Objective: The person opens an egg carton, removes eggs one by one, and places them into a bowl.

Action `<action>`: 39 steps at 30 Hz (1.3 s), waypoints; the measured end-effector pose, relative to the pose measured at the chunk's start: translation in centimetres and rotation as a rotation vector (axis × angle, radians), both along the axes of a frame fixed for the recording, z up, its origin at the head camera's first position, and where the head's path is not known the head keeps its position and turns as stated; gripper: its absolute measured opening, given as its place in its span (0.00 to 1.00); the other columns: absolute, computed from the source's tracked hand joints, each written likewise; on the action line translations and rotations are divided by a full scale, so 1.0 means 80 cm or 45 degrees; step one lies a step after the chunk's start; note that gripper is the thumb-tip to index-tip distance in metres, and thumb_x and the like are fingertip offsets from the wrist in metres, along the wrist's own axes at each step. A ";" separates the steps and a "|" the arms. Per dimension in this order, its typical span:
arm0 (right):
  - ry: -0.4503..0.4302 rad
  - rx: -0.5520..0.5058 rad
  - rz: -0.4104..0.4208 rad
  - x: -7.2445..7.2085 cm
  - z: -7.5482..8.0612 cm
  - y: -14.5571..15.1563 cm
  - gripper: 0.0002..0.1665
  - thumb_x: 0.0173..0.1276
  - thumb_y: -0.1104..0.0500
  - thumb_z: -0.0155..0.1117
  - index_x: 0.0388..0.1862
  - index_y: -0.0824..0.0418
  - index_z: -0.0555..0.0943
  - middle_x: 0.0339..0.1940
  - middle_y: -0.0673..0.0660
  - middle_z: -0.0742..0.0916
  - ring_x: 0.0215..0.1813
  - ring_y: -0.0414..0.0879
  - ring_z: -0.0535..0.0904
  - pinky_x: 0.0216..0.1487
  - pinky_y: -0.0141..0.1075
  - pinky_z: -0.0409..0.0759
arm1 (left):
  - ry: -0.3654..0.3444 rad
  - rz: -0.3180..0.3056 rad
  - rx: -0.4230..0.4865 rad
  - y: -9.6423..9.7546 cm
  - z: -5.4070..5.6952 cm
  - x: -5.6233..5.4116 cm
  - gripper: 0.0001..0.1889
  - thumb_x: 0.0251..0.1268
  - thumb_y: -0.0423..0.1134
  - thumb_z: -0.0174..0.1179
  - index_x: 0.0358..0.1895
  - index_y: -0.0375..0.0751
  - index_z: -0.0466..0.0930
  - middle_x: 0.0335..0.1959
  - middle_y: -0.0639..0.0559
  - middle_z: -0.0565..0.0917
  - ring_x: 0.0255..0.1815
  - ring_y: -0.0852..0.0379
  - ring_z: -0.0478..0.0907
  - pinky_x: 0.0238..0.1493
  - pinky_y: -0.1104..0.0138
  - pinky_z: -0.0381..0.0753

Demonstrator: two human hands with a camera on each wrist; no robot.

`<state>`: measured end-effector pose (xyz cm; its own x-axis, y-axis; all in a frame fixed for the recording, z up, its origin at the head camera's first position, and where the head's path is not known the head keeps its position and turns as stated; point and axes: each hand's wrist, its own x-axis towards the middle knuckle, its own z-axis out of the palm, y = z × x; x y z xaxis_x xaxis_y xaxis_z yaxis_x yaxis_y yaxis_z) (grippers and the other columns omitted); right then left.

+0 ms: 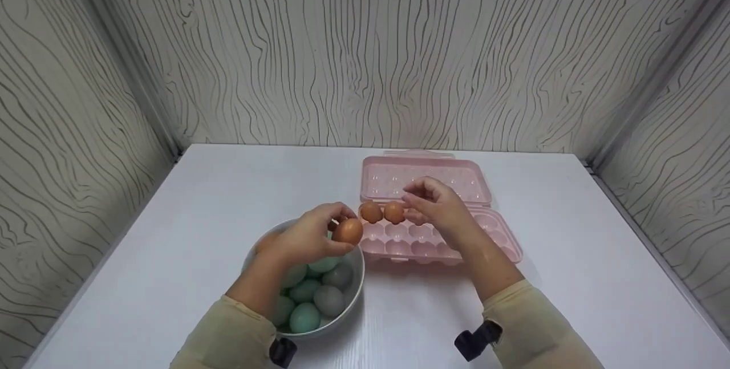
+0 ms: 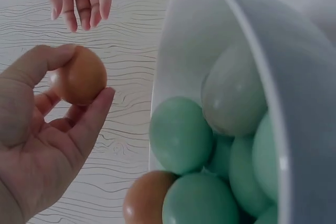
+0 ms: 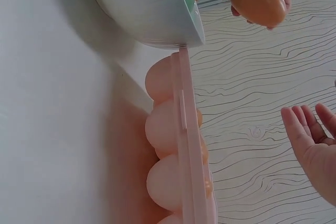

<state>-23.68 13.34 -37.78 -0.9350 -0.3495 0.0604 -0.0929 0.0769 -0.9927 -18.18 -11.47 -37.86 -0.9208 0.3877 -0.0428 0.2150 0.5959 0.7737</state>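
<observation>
My left hand [image 1: 316,235] pinches a brown egg [image 1: 348,231] between thumb and fingers, above the rim of a white bowl [image 1: 358,283]. The left wrist view shows the same egg [image 2: 81,75] held clear of the bowl. Green eggs [image 1: 305,317], greyish ones [image 1: 329,300] and a brown one [image 2: 147,198] lie in the bowl. My right hand [image 1: 442,209] hovers over the pink egg carton [image 1: 393,252], its fingers loosely extended and holding nothing. Brown eggs [image 1: 370,211] sit in the carton's back row at the left; my right hand hides part of that row.
Hinged back, the carton's lid [image 1: 425,178] lies behind its base. The bowl stands close against the carton's left end. All this is on a white table [image 1: 570,278], with wood-patterned panels [image 1: 353,55] at the back and sides.
</observation>
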 end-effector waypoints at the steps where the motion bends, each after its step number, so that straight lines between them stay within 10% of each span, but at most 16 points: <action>1: -0.002 0.002 0.001 0.000 0.000 0.001 0.17 0.64 0.61 0.59 0.48 0.69 0.70 0.40 0.59 0.75 0.45 0.54 0.77 0.34 0.32 0.79 | -0.004 -0.026 -0.028 -0.002 -0.001 0.001 0.18 0.53 0.40 0.64 0.47 0.52 0.71 0.42 0.55 0.74 0.44 0.55 0.72 0.44 0.64 0.76; 18: -0.019 0.025 0.000 -0.003 -0.001 0.008 0.18 0.64 0.57 0.60 0.47 0.68 0.71 0.39 0.59 0.76 0.40 0.49 0.77 0.38 0.39 0.81 | -0.004 -0.260 -0.511 0.012 -0.011 0.012 0.16 0.44 0.35 0.68 0.39 0.57 0.79 0.31 0.63 0.76 0.34 0.61 0.71 0.39 0.67 0.71; 39: -0.002 0.032 0.015 -0.001 -0.001 0.009 0.12 0.66 0.61 0.56 0.45 0.67 0.72 0.39 0.58 0.76 0.41 0.51 0.77 0.39 0.38 0.81 | -0.051 -0.181 -0.732 0.028 -0.010 0.025 0.22 0.43 0.29 0.66 0.42 0.59 0.78 0.31 0.60 0.73 0.35 0.58 0.69 0.36 0.65 0.71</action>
<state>-23.76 14.06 -37.85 -0.9308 -0.3620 0.0501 -0.0926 0.1008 -0.9906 -16.17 -9.23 -38.67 -0.8547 0.4116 -0.3164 0.3009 0.8893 0.3444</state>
